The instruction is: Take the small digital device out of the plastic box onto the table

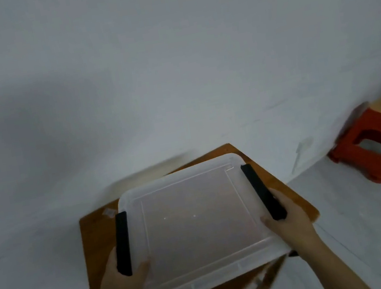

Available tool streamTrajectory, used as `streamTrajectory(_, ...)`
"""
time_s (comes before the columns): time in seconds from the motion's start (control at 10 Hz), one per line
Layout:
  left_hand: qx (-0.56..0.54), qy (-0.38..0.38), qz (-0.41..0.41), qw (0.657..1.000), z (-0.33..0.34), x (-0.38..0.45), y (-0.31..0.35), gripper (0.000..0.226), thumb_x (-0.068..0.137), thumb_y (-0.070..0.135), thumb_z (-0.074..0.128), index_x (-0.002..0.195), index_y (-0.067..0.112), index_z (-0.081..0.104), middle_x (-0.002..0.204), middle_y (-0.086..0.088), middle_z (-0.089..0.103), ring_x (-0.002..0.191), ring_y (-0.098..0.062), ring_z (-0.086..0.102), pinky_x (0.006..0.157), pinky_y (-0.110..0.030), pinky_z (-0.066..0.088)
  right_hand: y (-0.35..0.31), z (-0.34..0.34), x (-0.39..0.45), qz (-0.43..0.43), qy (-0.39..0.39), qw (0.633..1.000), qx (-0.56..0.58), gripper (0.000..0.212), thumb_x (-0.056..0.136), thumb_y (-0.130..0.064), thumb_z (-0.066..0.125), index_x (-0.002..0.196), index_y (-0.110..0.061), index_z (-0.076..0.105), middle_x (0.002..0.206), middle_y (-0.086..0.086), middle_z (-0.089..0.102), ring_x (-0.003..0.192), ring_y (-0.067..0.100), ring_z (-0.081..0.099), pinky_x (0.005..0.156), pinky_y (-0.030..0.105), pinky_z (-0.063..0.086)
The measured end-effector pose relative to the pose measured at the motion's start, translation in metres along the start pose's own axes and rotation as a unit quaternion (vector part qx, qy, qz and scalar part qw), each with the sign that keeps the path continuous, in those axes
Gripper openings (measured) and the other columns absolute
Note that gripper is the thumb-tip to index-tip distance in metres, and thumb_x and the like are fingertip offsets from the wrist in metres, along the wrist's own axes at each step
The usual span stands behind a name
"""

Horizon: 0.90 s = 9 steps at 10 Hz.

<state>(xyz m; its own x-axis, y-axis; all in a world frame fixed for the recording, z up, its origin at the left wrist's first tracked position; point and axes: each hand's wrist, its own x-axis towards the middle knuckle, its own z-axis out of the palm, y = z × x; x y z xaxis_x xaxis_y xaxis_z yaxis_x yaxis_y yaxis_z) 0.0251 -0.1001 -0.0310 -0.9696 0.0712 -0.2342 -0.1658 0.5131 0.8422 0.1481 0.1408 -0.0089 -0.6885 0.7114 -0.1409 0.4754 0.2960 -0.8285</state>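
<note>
Lid still on the plastic box (pixel 192 222) on the table (pixel 96 235). Left hand (pixel 123 279) and right hand (pixel 291 223) each clasp a black side latch. Device unseen, presumably inside, between both hands.

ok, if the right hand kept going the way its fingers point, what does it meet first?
The right hand points inward across the plastic box, already on the black latch. It would likely meet the lid first; depth is unclear.

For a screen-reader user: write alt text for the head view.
Two hands, left hand and right hand, grip the black side latches of a lidded translucent plastic box on a small wooden table. A red stool stands at right, against the pale wall.
</note>
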Motion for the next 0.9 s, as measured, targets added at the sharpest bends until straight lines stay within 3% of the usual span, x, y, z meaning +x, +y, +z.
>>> streamTrajectory(0.1,-0.016,0.020,-0.025,0.999,0.014,0.041,0.015,0.060,0.070,0.023,0.074,0.121,0.003,0.049,0.111,-0.020,0.058,0.100,-0.035,0.052,0.087,-0.046,0.043,-0.021,0.008,0.058,-0.010,-0.065,0.998,-0.006,0.062,0.082,-0.003,0.058,0.138,-0.013,0.031,0.134,0.008,0.047,0.125,0.026,0.043,0.102,0.039,0.040)
streamTrajectory(0.2,-0.008,0.032,-0.039,0.999,0.028,0.070,0.033,0.059,0.071,0.019,0.073,0.122,0.002,0.048,0.108,-0.021,0.059,0.098,-0.036,0.053,0.087,-0.046,0.045,-0.034,0.017,0.107,-0.012,-0.081,0.996,-0.032,0.064,0.083,-0.005,0.058,0.139,-0.011,0.029,0.139,0.011,0.045,0.127,0.027,0.042,0.103,0.038,0.039)
streamTrajectory(0.4,-0.023,0.055,-0.034,0.998,0.044,0.105,0.070,0.064,0.077,0.007,0.065,0.133,0.001,0.035,0.126,-0.024,0.052,0.111,-0.038,0.050,0.084,-0.037,0.039,-0.049,0.033,0.173,-0.004,-0.099,0.993,-0.067,0.063,0.083,-0.008,0.058,0.139,-0.010,0.029,0.137,0.015,0.047,0.125,0.030,0.044,0.103,0.041,0.039)
streamTrajectory(0.5,-0.016,0.057,-0.042,0.997,0.050,0.110,0.075,0.063,0.078,0.008,0.064,0.133,0.002,0.034,0.116,-0.021,0.055,0.096,-0.030,0.051,0.080,-0.035,0.040,-0.045,0.036,0.189,-0.008,-0.100,0.992,-0.072,0.058,0.084,-0.008,0.058,0.137,-0.009,0.033,0.132,0.017,0.051,0.121,0.031,0.047,0.102,0.040,0.039)
streamTrajectory(0.6,-0.025,0.070,-0.032,0.997,0.054,0.107,0.079,0.062,0.078,0.005,0.063,0.134,0.004,0.035,0.115,-0.020,0.057,0.097,-0.027,0.050,0.076,-0.028,0.035,-0.039,0.035,0.191,0.002,-0.105,0.993,-0.063,0.054,0.085,-0.009,0.056,0.136,-0.009,0.035,0.132,0.016,0.052,0.121,0.031,0.047,0.102,0.041,0.039)
streamTrajectory(0.7,-0.041,0.100,-0.024,0.994,0.059,0.107,0.074,0.049,0.081,0.003,0.059,0.127,0.002,0.044,0.086,0.007,0.055,0.088,-0.019,0.044,0.069,-0.026,0.033,-0.037,0.034,0.193,-0.007,-0.111,0.992,-0.058,0.053,0.086,-0.010,0.054,0.135,-0.009,0.035,0.132,0.017,0.051,0.120,0.031,0.047,0.102,0.043,0.039)
streamTrajectory(0.8,-0.063,0.116,-0.041,0.990,0.058,0.108,0.077,0.023,0.089,0.014,0.050,0.110,0.011,0.057,0.076,0.008,0.052,0.089,-0.031,0.053,0.063,-0.029,0.039,-0.038,0.032,0.193,-0.015,-0.120,0.992,-0.046,0.053,0.086,-0.012,0.054,0.135,-0.009,0.035,0.131,0.016,0.051,0.116,0.029,0.048,0.101,0.041,0.040)
streamTrajectory(0.9,-0.056,0.142,-0.060,0.986,0.051,0.101,0.065,0.049,0.091,0.040,0.035,0.130,0.013,0.044,0.125,-0.012,0.057,0.117,-0.032,0.049,0.099,-0.042,0.042,-0.037,0.028,0.196,-0.037,-0.120,0.991,-0.048,0.048,0.087,-0.019,0.053,0.131,-0.006,0.040,0.127,0.017,0.054,0.106,0.023,0.051,0.098,0.040,0.041)
